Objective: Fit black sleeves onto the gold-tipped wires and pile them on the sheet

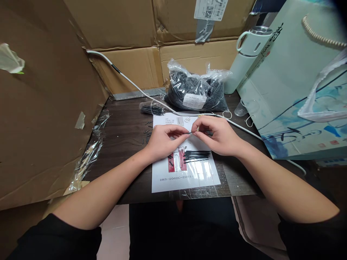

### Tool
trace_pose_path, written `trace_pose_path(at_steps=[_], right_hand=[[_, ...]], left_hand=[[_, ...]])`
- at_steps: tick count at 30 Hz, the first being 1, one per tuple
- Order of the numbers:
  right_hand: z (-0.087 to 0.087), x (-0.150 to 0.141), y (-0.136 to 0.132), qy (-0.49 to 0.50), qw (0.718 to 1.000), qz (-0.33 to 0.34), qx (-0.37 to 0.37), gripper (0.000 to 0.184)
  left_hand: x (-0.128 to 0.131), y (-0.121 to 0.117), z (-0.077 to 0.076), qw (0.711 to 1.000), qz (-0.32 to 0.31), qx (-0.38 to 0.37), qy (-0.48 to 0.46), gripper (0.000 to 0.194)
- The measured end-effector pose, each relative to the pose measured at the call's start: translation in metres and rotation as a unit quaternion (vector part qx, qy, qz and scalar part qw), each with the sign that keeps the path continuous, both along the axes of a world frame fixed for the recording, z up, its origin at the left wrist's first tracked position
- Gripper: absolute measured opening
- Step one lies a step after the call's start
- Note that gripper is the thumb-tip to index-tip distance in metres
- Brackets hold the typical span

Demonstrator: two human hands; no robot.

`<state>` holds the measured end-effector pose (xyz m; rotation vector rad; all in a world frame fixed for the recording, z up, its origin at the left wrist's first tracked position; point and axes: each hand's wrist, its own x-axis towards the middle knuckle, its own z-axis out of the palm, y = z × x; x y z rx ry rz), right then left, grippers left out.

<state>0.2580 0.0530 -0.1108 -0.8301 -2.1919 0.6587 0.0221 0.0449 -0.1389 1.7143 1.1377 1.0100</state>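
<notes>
Pinching a dark piece (190, 133), left hand (164, 141) and right hand (220, 137) seem partway through, with black rods (197, 155) rowed toward the tabletop's front edge (135, 195) and a full bag (199, 88) waiting behind.

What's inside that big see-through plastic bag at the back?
The big see-through plastic bag holds lots of thin, dark pieces. Its white printed label hides some, and the front ones cover whatever is deeper in.

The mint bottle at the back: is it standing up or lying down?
Standing up: the bottle has its silver-topped lid uppermost.
</notes>
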Motion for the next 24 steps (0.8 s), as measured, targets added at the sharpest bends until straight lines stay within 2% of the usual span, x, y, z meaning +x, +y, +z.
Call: trace_pose_path(at_steps=[12, 24], right_hand=[[-0.0023, 0.0004, 0.0006, 0.003, 1.0, -0.001, 0.003, 0.01], [-0.0013, 0.0008, 0.0007, 0.005, 1.0, 0.002, 0.014, 0.011]], left_hand=[[0.0006, -0.0002, 0.0001, 0.999, -0.005, 0.041, 0.001, 0.019], [0.0005, -0.0002, 0.0, 0.999, -0.001, 0.034, 0.003, 0.019]])
